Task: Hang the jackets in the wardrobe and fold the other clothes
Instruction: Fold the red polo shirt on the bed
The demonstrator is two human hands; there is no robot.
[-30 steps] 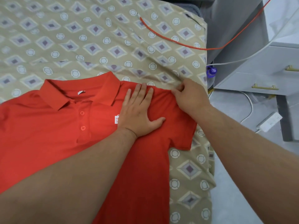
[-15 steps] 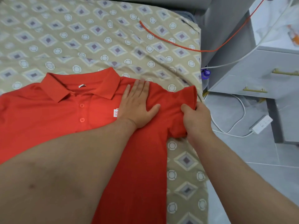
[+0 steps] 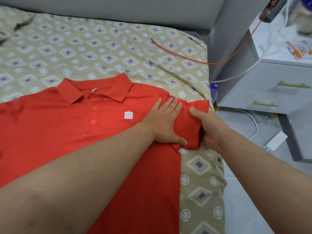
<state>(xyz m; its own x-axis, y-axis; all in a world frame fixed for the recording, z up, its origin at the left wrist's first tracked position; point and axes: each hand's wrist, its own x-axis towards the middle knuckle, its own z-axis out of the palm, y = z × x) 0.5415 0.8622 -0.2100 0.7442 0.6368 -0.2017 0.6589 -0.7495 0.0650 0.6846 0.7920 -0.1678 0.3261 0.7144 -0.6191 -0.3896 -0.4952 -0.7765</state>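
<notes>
A red polo shirt (image 3: 64, 132) lies face up on the bed, collar toward the headboard, with a small white logo on the chest. My left hand (image 3: 164, 122) presses flat on the shirt's shoulder, fingers spread, to the right of the logo. My right hand (image 3: 208, 128) grips the edge of the shirt's right sleeve (image 3: 190, 125), thumb on top of the fabric, near the bed's right edge. My left forearm covers part of the shirt's body.
The bed has a beige patterned sheet (image 3: 101, 53) and a grey headboard (image 3: 118, 10). An orange cable (image 3: 185, 56) runs across the sheet to the right. A grey drawer unit (image 3: 270, 92) stands beside the bed, with a white power strip (image 3: 276, 141) on the floor.
My right hand moved from the sleeve's far edge to its outer hem and took hold of it. My left hand slid right, off the logo, toward the shoulder. The view shifted.
</notes>
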